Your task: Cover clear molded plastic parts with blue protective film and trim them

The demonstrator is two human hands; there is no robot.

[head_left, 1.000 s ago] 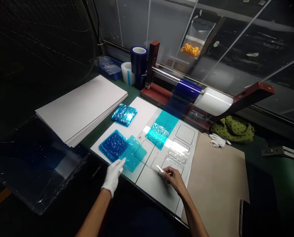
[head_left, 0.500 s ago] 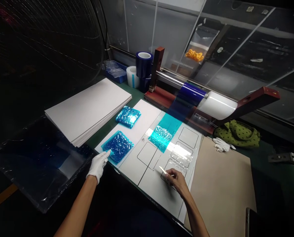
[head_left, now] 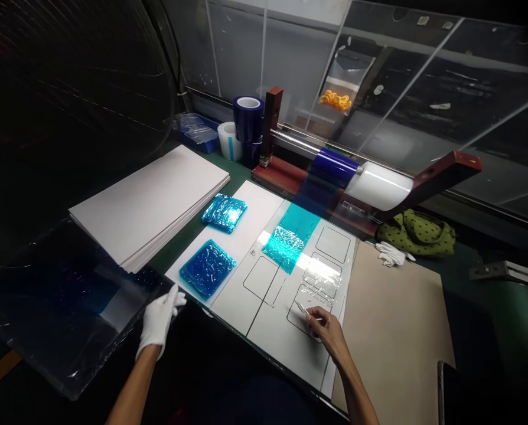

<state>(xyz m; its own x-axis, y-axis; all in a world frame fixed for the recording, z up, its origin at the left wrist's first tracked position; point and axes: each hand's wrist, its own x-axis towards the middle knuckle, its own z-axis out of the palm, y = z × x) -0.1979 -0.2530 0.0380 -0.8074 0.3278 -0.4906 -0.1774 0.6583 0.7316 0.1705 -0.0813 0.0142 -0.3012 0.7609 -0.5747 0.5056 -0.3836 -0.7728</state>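
One white-gloved left hand (head_left: 156, 320) of mine is at lower left of centre, fingers extended and holding nothing, just beside a dark blue stack of film (head_left: 206, 270). At lower right of centre, my bare right hand (head_left: 326, 332) pinches a slim pale tool (head_left: 302, 308) over a sheet (head_left: 286, 336) marked with rounded rectangles. Teal film (head_left: 298, 222) lies across it, mid-frame.

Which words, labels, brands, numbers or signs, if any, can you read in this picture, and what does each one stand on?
No text can be read for certain.
Small dark mark on the black-lined sheet: too small to read.
Pale label-like patch below the white roll: too small and blurred to read.
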